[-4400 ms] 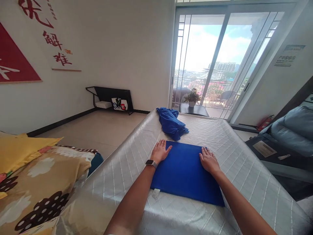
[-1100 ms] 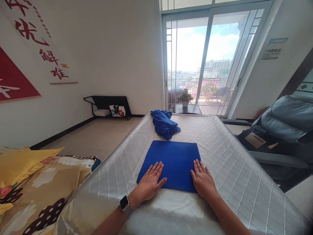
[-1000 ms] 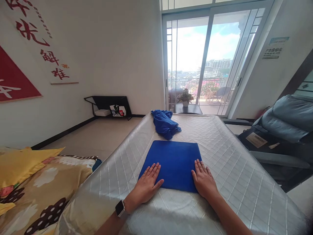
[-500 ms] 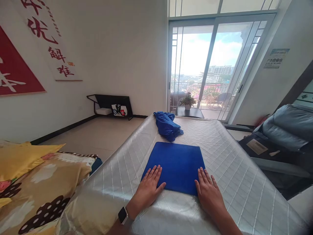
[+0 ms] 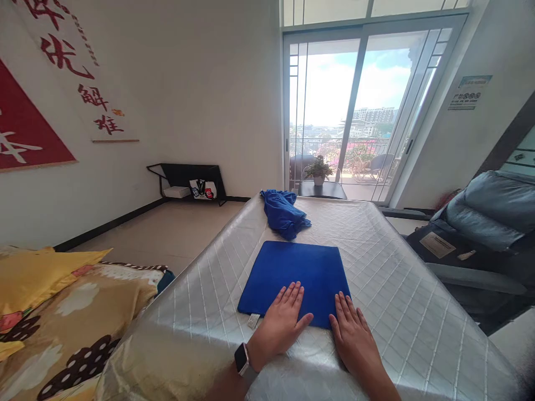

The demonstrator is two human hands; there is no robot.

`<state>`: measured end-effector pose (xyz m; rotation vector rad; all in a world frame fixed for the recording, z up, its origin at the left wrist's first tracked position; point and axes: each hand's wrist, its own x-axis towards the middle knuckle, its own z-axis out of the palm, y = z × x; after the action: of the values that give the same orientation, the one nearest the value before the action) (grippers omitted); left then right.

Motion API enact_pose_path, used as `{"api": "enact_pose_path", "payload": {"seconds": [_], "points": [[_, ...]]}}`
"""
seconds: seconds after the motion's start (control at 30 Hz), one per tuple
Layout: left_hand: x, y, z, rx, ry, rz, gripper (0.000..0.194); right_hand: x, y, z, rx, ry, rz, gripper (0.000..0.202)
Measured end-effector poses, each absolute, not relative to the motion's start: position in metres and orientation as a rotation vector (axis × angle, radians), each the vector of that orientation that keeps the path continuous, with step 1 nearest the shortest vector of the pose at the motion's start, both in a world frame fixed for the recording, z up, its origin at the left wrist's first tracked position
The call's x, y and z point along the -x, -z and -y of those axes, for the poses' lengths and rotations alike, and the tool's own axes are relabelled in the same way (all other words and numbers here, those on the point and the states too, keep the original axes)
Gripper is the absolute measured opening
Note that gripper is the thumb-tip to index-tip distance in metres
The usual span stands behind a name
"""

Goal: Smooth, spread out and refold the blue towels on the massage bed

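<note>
A blue folded cloth (image 5: 292,267) lies flat on the silvery quilted table cover (image 5: 388,278). My left hand (image 5: 282,320) rests palm down on its near edge, fingers stretched out over the cloth; a smartwatch is on that wrist. At the near right corner, my right hand (image 5: 353,331) lies flat with its fingers extended, partly on the cloth and partly on the cover. A small white tag (image 5: 253,320) sticks out from the cloth's near left edge. Beyond the cloth lies a crumpled blue cloth (image 5: 284,214), touched by neither hand.
Left of the table is patterned bedding with a yellow pillow (image 5: 50,275). A dark recliner (image 5: 480,239) stands close on the right. Behind the table's far end, a potted plant (image 5: 320,170) sits on a dark chair before sliding glass doors. A black folded frame (image 5: 192,181) leans by the wall.
My left hand has slid right along the folded cloth's near edge, away from its left corner, uncovering the white tag. My right hand has stayed near the right corner.
</note>
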<state>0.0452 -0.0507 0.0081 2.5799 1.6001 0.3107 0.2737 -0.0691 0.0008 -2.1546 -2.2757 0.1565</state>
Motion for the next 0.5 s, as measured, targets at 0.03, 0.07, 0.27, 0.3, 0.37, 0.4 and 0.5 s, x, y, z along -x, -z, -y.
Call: {"api": "enact_pose_path", "payload": {"seconds": [0.03, 0.07, 0.27, 0.3, 0.37, 0.4, 0.5], "points": [[-0.062, -0.010, 0.050, -2.629, -0.346, -1.502, 0.068, -0.274, -0.002, 0.070, 2.157, -0.154, 2.283, 0.062], [-0.079, -0.013, 0.050, -2.673, -0.378, -1.398, 0.068, -0.275, -0.002, 0.070, 2.160, -0.149, 2.293, 0.062], [-0.133, -0.013, 0.044, -2.699, -0.382, -1.144, 0.067, -0.278, -0.004, 0.072, 2.060, -0.121, 2.402, 0.057], [-0.130, -0.011, 0.043, -2.702, -0.369, -1.148, 0.067, -0.278, -0.005, 0.072, 2.054, -0.128, 2.395, 0.057], [-0.117, -0.006, 0.042, -2.718, -0.346, -1.169, 0.066, -0.277, -0.005, 0.072, 2.081, -0.147, 2.348, 0.058], [-0.106, -0.004, 0.041, -2.719, -0.333, -1.198, 0.065, -0.276, -0.005, 0.071, 2.103, -0.160, 2.317, 0.060], [-0.065, 0.001, 0.040, -2.654, -0.275, -1.399, 0.066, -0.275, -0.003, 0.071, 2.134, -0.191, 2.267, 0.063]]}}
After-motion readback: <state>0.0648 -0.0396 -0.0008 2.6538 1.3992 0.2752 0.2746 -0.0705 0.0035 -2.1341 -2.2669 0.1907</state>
